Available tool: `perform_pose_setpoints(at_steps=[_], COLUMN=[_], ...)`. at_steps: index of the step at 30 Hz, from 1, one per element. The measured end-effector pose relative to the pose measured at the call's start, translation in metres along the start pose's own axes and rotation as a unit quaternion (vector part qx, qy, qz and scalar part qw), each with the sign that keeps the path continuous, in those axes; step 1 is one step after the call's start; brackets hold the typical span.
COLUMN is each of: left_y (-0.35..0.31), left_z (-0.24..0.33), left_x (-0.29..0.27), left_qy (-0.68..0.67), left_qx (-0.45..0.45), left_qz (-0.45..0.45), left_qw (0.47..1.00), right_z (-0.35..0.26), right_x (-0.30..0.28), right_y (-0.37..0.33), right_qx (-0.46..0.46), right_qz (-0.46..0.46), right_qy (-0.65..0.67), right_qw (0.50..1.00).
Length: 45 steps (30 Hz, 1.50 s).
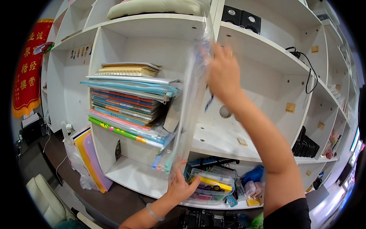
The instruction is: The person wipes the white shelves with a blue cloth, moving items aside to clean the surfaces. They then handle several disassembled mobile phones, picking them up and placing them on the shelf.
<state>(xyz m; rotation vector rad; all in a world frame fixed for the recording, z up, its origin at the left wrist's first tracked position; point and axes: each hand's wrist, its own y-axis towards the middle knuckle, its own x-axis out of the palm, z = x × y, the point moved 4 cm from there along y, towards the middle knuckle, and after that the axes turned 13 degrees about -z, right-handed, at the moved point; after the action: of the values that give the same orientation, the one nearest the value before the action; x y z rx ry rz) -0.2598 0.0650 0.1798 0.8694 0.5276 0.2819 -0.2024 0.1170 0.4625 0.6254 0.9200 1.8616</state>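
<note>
A long, clear plastic bag stands nearly upright in front of the white shelving. Thin pale blue and green tubes show at its lower end. High up, my right hand is closed at the bag's top edge, smeared by motion. My left hand, with a pale band on its wrist, holds the bag's bottom end, its thumb pointing right. Just behind the bag, a stack of books lies on the shelf, topped by a light blue zip pouch and spiral notebooks.
Right of my left hand, a clear plastic bin holds a yellow box and small items. Black speakers and a cushion occupy upper shelves. Coloured folders lean at the lower left. A black cable hangs at right.
</note>
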Motion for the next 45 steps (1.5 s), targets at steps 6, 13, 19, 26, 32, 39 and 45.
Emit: perform_pose_setpoints(at_steps=[6,13,19,26,32,39,45], left_y=[0.009,-0.001,-0.010,-0.043,-0.070,-0.072,-0.076], left_z=[0.003,-0.010,-0.013,-0.048,-0.069,-0.074,-0.075], left_x=[0.031,0.007,0.002,-0.009,-0.003,-0.003,-0.004], left_qy=[-0.043,-0.050,-0.270,-0.293,-0.347,-0.362,-0.380], left_qx=[0.016,0.021,0.010,-0.106,-0.171,-0.177,-0.190], left_qz=[-0.024,0.025,0.016,0.071,0.066,0.066,0.080], left_qw=[0.999,0.998,0.963,0.947,0.920,0.913,0.902], right_z=[0.062,0.014,-0.076,-0.071,-0.137,-0.151,-0.164], right_x=[0.010,0.005,-0.026,-0.030,-0.034,-0.033,-0.032], right_y=[0.011,-0.010,-0.157,-0.122,-0.215,-0.241,-0.249], right_qx=[-0.005,-0.026,-0.160,-0.120,-0.175,-0.084,0.019], right_qz=[-0.015,0.003,-0.210,-0.165,-0.248,-0.301,-0.297], right_qy=[-0.057,0.053,0.101,0.002,0.051,0.147,0.135], right_qw=[0.998,0.998,0.959,0.979,0.951,0.938,0.945])
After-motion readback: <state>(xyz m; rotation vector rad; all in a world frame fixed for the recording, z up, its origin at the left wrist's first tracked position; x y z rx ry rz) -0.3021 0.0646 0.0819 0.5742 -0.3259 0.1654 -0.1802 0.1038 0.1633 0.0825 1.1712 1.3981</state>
